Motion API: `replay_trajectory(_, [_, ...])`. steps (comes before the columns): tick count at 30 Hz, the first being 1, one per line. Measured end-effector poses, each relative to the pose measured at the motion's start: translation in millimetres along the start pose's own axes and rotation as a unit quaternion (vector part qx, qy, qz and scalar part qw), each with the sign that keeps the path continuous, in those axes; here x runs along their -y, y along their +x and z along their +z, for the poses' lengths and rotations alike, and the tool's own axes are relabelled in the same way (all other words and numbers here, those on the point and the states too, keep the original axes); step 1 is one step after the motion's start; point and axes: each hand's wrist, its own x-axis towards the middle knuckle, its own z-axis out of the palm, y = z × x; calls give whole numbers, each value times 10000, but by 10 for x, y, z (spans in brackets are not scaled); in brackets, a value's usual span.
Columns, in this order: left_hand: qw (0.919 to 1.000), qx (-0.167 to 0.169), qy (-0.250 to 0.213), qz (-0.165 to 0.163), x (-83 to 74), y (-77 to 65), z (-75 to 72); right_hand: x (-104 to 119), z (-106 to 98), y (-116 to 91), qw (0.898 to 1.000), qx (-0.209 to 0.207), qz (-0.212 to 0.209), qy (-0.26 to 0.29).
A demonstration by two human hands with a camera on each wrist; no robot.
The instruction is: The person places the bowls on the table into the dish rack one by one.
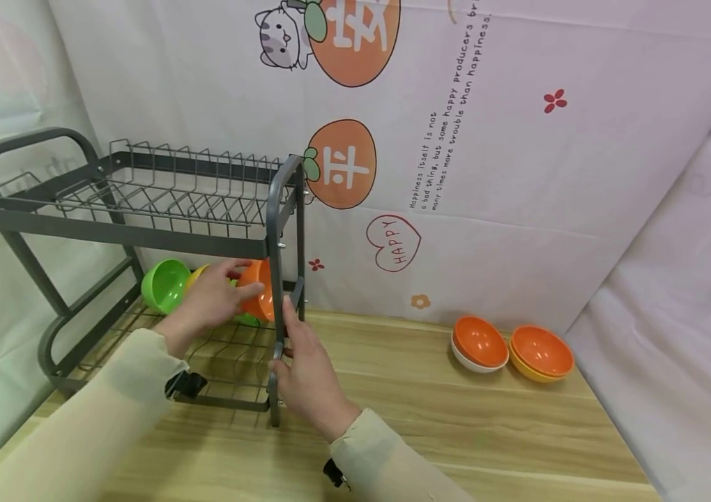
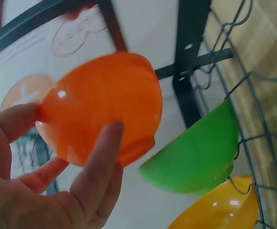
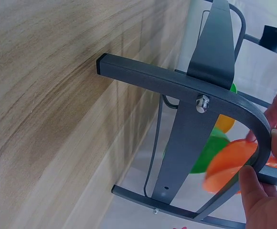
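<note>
In the head view my left hand (image 1: 212,296) reaches into the lower tier of a dark grey two-tier dish rack (image 1: 142,236) and holds an orange bowl (image 1: 265,305). The left wrist view shows this bowl (image 2: 100,98) tilted, with fingers and thumb spread around its outside. Beside it a green bowl (image 2: 196,152) and a yellow bowl (image 2: 229,205) lean on the wire shelf. Another green bowl (image 1: 166,286) stands farther left on that tier. My right hand (image 1: 311,366) grips the rack's right side post, whose curved bar (image 3: 260,126) lies between thumb and fingers.
On the wooden table (image 1: 431,404) at the right are two small stacks: an orange bowl (image 1: 479,340) in a white one, and an orange bowl (image 1: 542,348) in a yellow one. The wire upper tier (image 1: 173,192) overhangs my left hand. Printed cloth (image 1: 487,209) hangs behind.
</note>
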Motion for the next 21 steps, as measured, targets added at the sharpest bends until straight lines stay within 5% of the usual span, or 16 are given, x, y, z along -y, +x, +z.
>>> replay_trajectory(4, [9942, -281, 956, 395, 27, 53, 211, -7, -1, -6, 9999, -11, -106, -28])
replay_trajectory(8, [9874, -395, 1474, 413, 71, 103, 385, -17, -1, -11, 9997, -72, -227, -93])
replay_trajectory(21, [9882, -256, 1485, 264, 70, 200, 520, -9, -20, -20, 9996, -69, -261, 26])
